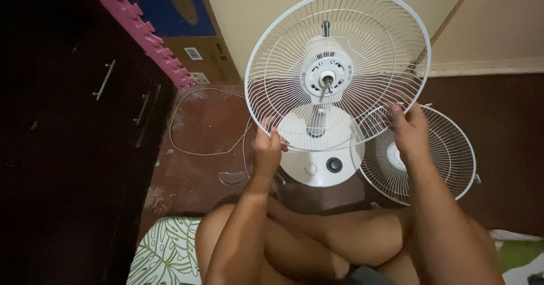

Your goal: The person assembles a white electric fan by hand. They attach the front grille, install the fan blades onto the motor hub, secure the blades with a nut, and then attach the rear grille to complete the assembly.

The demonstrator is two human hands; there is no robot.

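One dark cabinet (pixel 68 137) stands well left of the left hand (pixel 266 152). Two white grilles: one grille (pixel 362 30), on the fan (pixel 326 75), is pinched at its rim by both hands; the spare grille (pixel 447 154) lies on the floor under the right hand (pixel 409 129). One cord (pixel 187 149) trails left.

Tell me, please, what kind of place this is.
Probably a room in a home, with the person sitting on the floor. A dark cabinet with drawers stands on the left, a cardboard box leans on the wall, and both hands hold a fan guard of a white fan.
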